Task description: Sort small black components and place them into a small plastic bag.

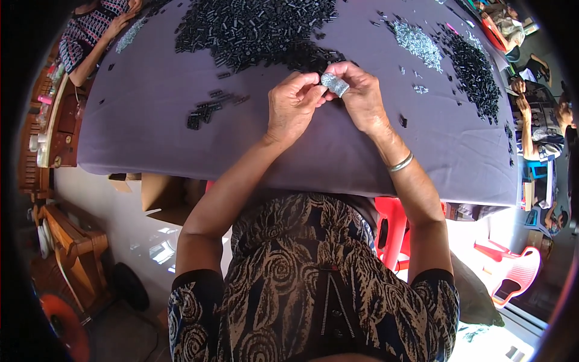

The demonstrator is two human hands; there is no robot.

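My left hand (pixel 294 104) and my right hand (pixel 360 99) meet above the table, fingertips nearly touching. Thumb and fingers of the left are pinched together; whatever sits between them is too small to make out. A crinkled silvery piece (pixel 335 85) shows at the right thumb, and I cannot tell whether it is wrapped round the thumb or held. The right fingers are curled closed behind it. Just beyond my hands lies a big heap of small black cylindrical pieces (pixel 259 30). Left of my left hand is a small loose group of black pieces (pixel 205 111).
A grey-purple cloth (pixel 241 157) covers the table. Clear small parts (pixel 416 43) and another black heap (pixel 473 75) lie at the right. People sit at the far left (pixel 96 30) and right (pixel 537 117). A cardboard box (pixel 163 199) and red chair (pixel 515 271) stand below.
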